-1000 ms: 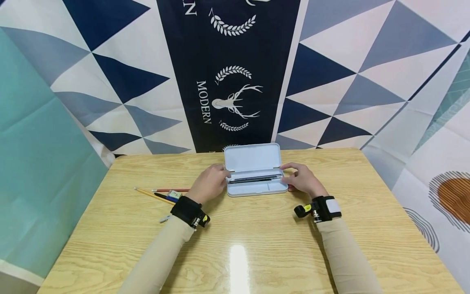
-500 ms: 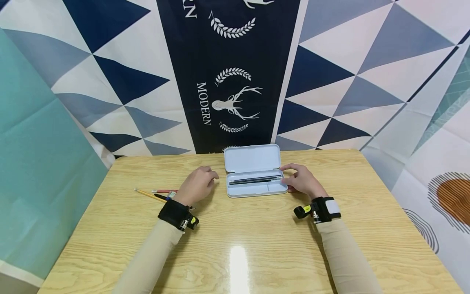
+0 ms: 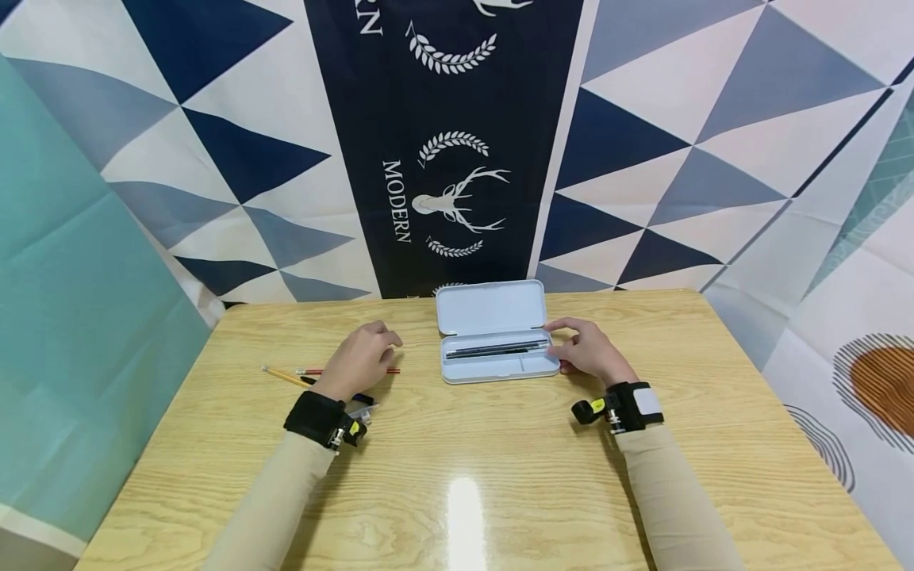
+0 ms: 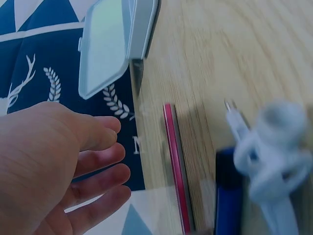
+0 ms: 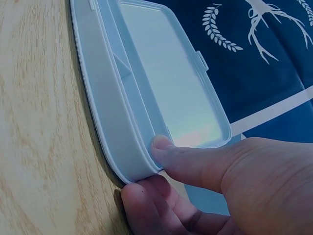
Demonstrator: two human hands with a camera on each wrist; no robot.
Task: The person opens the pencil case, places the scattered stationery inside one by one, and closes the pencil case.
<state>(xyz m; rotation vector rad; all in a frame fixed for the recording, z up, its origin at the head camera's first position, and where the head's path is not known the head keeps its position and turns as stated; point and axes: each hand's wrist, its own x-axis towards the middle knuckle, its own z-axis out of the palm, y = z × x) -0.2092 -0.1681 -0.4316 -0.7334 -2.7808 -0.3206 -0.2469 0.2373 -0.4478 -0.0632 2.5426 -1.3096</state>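
The right hand (image 3: pixel 591 349) pinches the right end of a pale blue pencil case (image 3: pixel 481 367), its thumb hooked over the end wall and the other fingers bent against the outside. The case sits on a wooden table (image 3: pixel 464 432) and stretches leftward from those fingers, its lid (image 3: pixel 491 308) tipped back beyond them toward a patterned cloth (image 3: pixel 450 103). Inside it, slim dark pencils (image 3: pixel 496 349) lie lengthwise, their right ends near the thumb. The left hand (image 3: pixel 355 361) holds nothing, its fingers loosely bent and a little apart, to the left of the case and clear of it. A red pencil (image 4: pixel 176 161) lies just beside those fingers in the left wrist view and runs beneath the hand in the head view; whether they touch, I cannot tell. Nearer the body than the left fingers lie a blue pen (image 4: pixel 229 200) and a white pointed item (image 4: pixel 271 188), too blurred to name. To the left of these fingers, a yellow pencil (image 3: pixel 284 376) pokes out past the wrist
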